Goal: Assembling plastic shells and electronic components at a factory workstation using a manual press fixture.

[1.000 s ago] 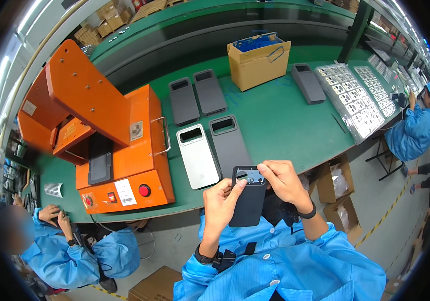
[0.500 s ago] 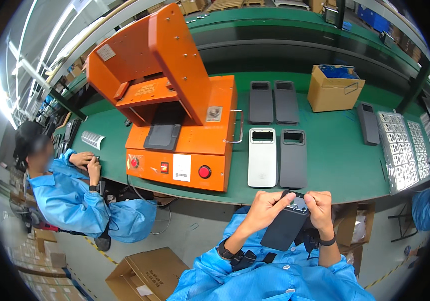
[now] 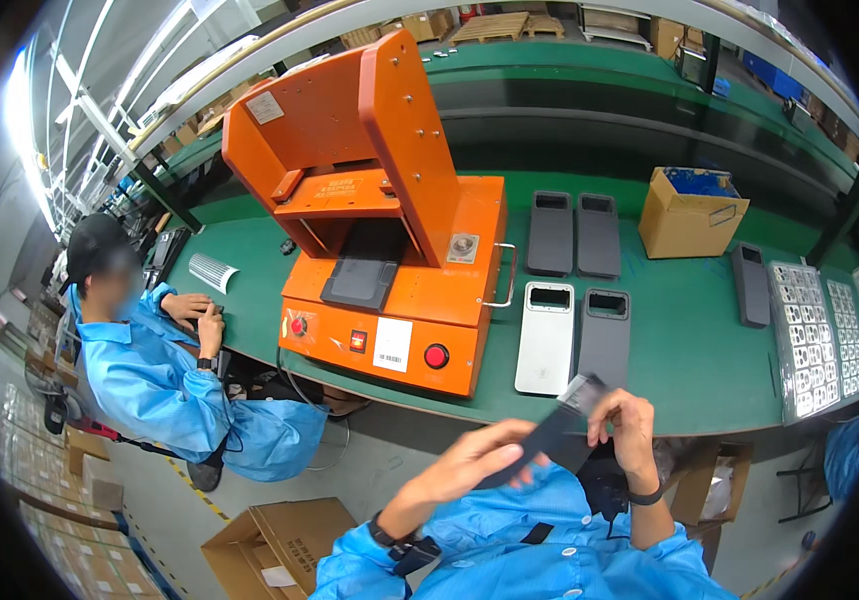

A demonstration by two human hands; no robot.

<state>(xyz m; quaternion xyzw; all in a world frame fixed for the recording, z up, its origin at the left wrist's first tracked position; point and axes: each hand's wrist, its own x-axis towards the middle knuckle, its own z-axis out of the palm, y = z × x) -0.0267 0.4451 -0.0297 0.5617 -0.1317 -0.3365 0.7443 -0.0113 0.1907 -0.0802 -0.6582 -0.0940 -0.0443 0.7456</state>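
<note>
A dark grey phone back cover [image 3: 541, 437], blurred by motion, is tilted in front of my chest, beyond the bench's near edge. Its camera end points up and to the right. My left hand [image 3: 484, 458] holds its lower left part between thumb and fingers. Beside the camera end, my right hand [image 3: 625, 428] is closed with its fingers curled and fingertips pinched; what they grip, if anything, does not show. Just beyond lie a white phone cover [image 3: 545, 345] and a grey phone cover [image 3: 604, 340], each with a window at the top.
A large orange press [image 3: 389, 330] stands on the green bench, a black cover in its fixture. Further grey covers [image 3: 549, 240], a cardboard box [image 3: 694, 215] and a sheet of white pieces [image 3: 804, 340] lie rightward. A co-worker [image 3: 149, 370] sits left. A carton [image 3: 279, 545] stands below.
The phone cover has swung from nearly upright in both hands to a slant, with my left hand now lower along its side. The whole view has shifted, so the bench appears further right and lower.
</note>
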